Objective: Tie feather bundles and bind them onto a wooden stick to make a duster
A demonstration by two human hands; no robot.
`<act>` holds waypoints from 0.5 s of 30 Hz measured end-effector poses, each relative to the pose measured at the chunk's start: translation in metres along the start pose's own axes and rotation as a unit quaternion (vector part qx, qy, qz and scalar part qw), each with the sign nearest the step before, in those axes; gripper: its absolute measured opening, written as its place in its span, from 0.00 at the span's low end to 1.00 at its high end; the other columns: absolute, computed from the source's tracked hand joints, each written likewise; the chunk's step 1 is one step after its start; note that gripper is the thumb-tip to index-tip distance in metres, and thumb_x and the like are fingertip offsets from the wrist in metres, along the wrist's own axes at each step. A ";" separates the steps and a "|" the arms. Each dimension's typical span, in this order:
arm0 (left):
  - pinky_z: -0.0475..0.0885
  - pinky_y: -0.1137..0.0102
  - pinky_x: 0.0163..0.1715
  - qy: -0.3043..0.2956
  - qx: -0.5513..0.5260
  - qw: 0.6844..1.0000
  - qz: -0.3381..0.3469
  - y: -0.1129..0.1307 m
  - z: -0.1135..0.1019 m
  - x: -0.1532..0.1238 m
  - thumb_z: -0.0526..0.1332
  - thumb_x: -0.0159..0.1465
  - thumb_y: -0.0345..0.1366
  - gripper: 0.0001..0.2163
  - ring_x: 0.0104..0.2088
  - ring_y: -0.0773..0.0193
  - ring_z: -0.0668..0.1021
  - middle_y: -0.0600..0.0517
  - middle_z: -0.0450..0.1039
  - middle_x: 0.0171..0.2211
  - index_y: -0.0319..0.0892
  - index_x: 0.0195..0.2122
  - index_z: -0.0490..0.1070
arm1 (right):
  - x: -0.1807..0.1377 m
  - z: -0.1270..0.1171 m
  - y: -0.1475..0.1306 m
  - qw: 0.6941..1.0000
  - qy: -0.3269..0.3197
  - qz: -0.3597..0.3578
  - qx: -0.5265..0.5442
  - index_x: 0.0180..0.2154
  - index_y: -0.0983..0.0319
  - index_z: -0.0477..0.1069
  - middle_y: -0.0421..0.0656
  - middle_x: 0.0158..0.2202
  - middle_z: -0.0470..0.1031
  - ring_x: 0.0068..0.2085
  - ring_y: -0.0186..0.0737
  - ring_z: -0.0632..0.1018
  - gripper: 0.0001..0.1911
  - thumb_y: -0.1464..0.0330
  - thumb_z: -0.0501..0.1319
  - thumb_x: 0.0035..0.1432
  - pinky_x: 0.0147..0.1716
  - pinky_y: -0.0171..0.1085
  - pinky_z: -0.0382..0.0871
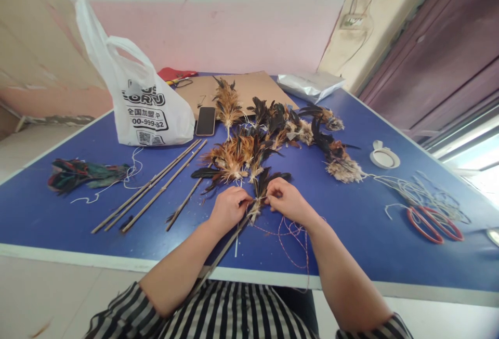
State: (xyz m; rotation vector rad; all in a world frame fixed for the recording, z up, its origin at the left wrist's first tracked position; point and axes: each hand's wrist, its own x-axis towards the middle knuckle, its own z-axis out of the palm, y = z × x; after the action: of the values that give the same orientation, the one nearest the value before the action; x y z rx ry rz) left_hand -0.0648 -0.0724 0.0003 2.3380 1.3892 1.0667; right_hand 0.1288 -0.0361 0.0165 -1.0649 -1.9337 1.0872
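Grips with left hand (228, 209) and right hand (287, 201), fingers pinched tight, a dark feather bundle (260, 187) on a thin stick (223, 255) at lower centre of the frame, with red thread (293, 243) trailing beneath.

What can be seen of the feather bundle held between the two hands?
The feather bundle is a small tuft of dark, nearly black feathers with pale tan fluff at its base, fanning away from the person. It sits at the end of a thin stick that slants back over the near edge of the blue table. The left hand and right hand pinch its base from either side; reddish thread trails loosely below the right hand.
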 end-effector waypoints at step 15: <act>0.62 0.70 0.29 -0.050 0.084 0.994 -0.040 0.004 -0.005 -0.003 0.56 0.55 0.25 0.05 0.31 0.63 0.70 0.52 0.70 0.26 0.41 0.27 0.68 | -0.005 0.018 -0.024 0.996 -0.073 0.016 0.056 0.28 0.62 0.63 0.42 0.36 0.72 0.21 0.27 0.69 0.03 0.74 0.53 0.50 0.21 0.30 0.62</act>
State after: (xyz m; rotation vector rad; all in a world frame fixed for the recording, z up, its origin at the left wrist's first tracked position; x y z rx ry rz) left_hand -0.0668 -0.0775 0.0047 2.3903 1.5763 0.8278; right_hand 0.1080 -0.0550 0.0292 -0.9829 -1.9475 1.3083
